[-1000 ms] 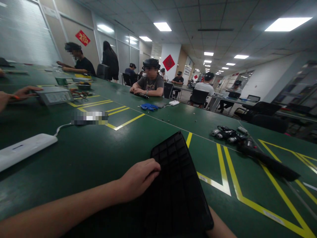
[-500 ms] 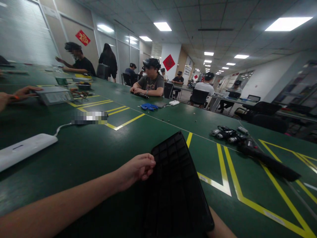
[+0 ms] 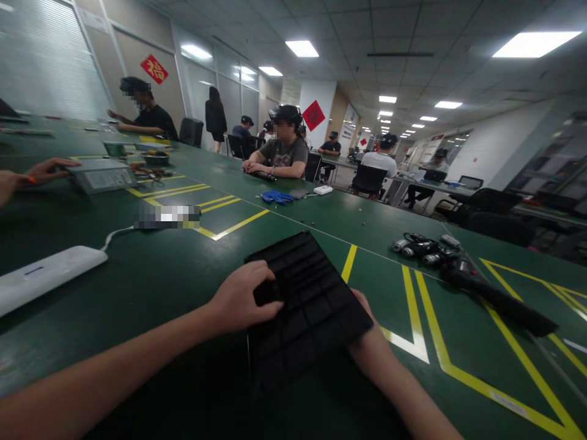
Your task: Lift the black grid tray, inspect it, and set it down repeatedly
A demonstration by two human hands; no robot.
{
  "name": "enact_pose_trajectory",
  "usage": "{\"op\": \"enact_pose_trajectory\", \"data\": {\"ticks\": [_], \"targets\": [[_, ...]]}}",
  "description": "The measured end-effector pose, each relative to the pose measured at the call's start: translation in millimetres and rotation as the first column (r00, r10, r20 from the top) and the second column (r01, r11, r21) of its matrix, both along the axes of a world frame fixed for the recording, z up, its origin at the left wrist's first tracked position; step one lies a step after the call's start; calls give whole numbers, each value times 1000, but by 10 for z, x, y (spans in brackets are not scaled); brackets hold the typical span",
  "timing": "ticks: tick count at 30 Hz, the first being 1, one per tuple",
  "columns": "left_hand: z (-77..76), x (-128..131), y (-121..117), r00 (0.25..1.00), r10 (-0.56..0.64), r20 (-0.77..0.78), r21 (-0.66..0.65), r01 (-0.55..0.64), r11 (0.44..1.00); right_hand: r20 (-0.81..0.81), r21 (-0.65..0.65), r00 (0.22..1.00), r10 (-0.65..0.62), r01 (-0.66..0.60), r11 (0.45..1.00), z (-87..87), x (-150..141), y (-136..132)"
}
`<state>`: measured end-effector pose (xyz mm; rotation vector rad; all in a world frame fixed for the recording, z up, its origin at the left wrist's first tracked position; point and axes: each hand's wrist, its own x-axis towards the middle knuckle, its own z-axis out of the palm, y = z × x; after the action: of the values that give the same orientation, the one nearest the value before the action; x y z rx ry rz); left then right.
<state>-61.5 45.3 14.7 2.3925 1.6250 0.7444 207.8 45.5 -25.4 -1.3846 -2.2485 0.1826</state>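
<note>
A: Item one, containers?

B: One black gridded tray (image 3: 312, 293), many square cells, held tilted in front of the wearer. Also one dark bowl (image 3: 156, 159) at far left, beside a grey box (image 3: 103, 176); bowl contents too small to tell.

A: Hands?

B: Right hand (image 3: 367, 324): closed on the tray's right edge, fingers partly hidden behind it. Left hand (image 3: 250, 294): half-curled at the left edge, thumb over the cells, a dark patch between thumb and fingers. Whether that is tray or a separate piece, cannot tell; nor how firm the grip.

A: Obscured?

B: Cell contents, lost in black; the tray's lower edge, merged with shadow. One pixelated item by the white cable.

A: Edges and room?

B: Green tabletop (image 3: 183, 269) between tray and white casing (image 3: 55, 278); more between the tray's far edge and a blue glove (image 3: 277, 197). Right: yellow tape near, black cable bundle (image 3: 424, 247) well apart.
</note>
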Motion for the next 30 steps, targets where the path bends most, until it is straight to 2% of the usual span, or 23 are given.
{"op": "enact_pose_trajectory", "data": {"ticks": [2,5,7,10,14,18,20,22,24,27,30], "targets": [[57,-211,153,983,162,-80,28,-161,987,-9,-54,992,-126,125,991,4,139,124],[88,-564,377,896,397,-199,85,-387,918,44,-155,938,-345,347,925,-33,371,273],[61,-777,497,827,497,-264,88,-493,866,106,-167,911,-398,411,896,-79,482,333],[-20,-1018,619,756,564,-332,39,-587,809,188,-126,895,-405,431,893,-131,548,365],[-68,-1142,671,742,566,-361,-38,-618,786,253,-80,883,-395,426,901,-113,530,342],[13,-955,546,805,542,-242,160,-518,840,250,52,873,-418,419,907,-38,393,269],[21,-740,422,876,452,-167,199,-419,886,227,57,904,-362,359,932,-7,232,187],[-43,-485,289,954,282,-103,132,-268,954,223,-6,943,-246,254,967,10,19,60],[-170,-248,181,998,49,-49,57,-46,997,235,-65,967,-102,120,991,14,-199,-96],[-374,-32,114,980,-197,-42,-50,195,980,250,-192,963,105,-58,980,13,-432,-303],[-451,4,137,965,-255,-57,-132,246,960,252,-277,948,197,-124,953,36,-495,-371]]}}
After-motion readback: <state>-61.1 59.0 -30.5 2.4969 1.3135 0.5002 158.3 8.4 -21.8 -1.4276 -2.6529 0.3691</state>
